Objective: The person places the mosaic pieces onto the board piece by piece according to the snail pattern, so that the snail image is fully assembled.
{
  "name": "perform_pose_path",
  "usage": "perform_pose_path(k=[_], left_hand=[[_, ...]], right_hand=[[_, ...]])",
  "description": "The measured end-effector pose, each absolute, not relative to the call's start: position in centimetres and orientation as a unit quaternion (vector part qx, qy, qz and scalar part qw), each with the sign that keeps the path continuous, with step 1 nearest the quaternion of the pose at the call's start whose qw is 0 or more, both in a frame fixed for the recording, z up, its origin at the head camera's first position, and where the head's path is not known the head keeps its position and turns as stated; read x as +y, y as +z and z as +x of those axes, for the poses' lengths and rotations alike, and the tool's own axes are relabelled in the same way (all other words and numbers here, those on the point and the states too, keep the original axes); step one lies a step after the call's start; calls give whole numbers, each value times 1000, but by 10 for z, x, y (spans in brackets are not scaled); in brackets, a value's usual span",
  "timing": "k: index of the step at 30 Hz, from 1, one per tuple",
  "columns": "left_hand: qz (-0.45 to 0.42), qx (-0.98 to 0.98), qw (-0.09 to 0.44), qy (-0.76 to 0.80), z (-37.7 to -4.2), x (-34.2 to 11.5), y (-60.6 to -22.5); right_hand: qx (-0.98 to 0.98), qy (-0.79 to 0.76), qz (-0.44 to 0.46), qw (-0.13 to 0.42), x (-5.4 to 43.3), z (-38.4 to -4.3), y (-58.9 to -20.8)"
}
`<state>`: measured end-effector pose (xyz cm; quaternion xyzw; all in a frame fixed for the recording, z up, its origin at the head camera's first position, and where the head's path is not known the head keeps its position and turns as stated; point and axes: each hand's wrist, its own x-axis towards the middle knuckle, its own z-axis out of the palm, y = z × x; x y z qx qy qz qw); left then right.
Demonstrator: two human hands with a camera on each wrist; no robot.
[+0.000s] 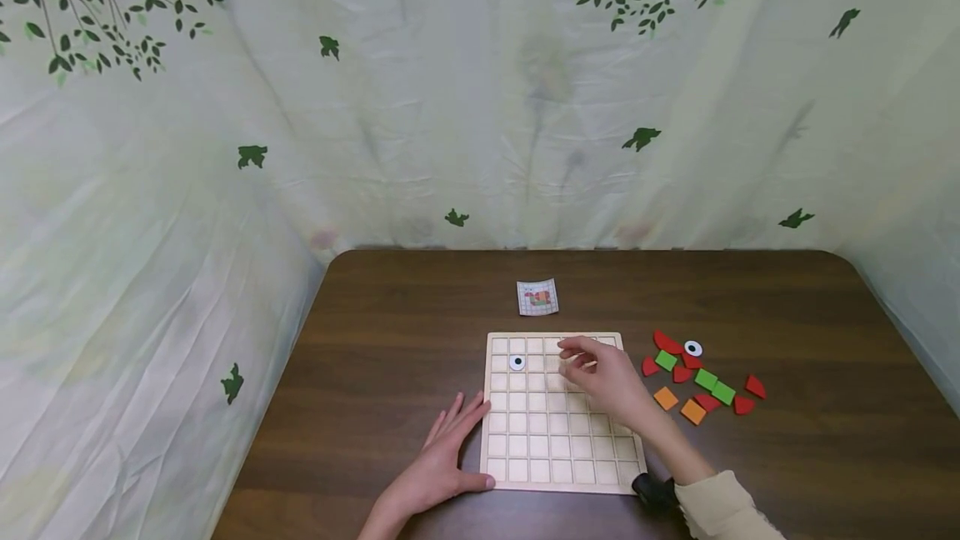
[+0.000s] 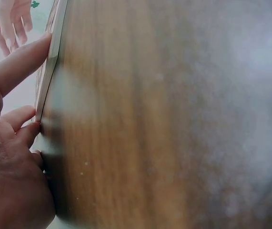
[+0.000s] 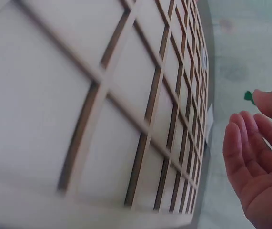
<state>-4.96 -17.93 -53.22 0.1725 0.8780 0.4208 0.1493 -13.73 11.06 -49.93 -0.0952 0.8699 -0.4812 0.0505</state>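
Observation:
A pale wooden grid board [image 1: 527, 446] lies on the table. One white disc with a black eye [image 1: 517, 362] sits in a cell at its upper left. My left hand [image 1: 442, 465] rests at the board's left edge, thumb and fingertips touching the rim; the left wrist view shows its thumb [image 2: 24, 62] against the side. Above the upper right part of the board hovers my right hand [image 1: 609, 377], its fingers loosely bent. In the right wrist view, nothing shows between the thumb and fingers of the right hand [image 3: 259, 162].
Right of the board lie several red curved-edge pieces [image 1: 755, 386], green squares [image 1: 723, 392], two orange squares [image 1: 693, 412] and another eye disc [image 1: 693, 348]. Behind the board is a small picture card [image 1: 537, 307]. A patterned curtain [image 1: 480, 107] hangs along the far table edge.

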Motion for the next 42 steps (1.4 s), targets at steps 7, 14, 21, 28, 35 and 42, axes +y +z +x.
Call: perform_pose_path(k=[7,14,21,28,35,42], left_hand=[[169,876,152,425,-49,-179,-532],[169,876,151,426,-49,-180,-534],[167,878,151,422,-47,-182,-534],[165,877,151,424,-46,-183,-533],[165,879,153,420,-47,-181,-532],[168,877,153,422,-49,-179,-530]], right_hand=[[890,-447,-90,21,139,-127,-500],[905,-416,-83,-12,170,-119,-500],[902,-419,-95,-34,201,-113,-509],[912,-396,-79,-72,229,-116,-515],[926,-367,-57,-75,249,-129,-517],[934,-352,-48,-38,268,-143,-513]])
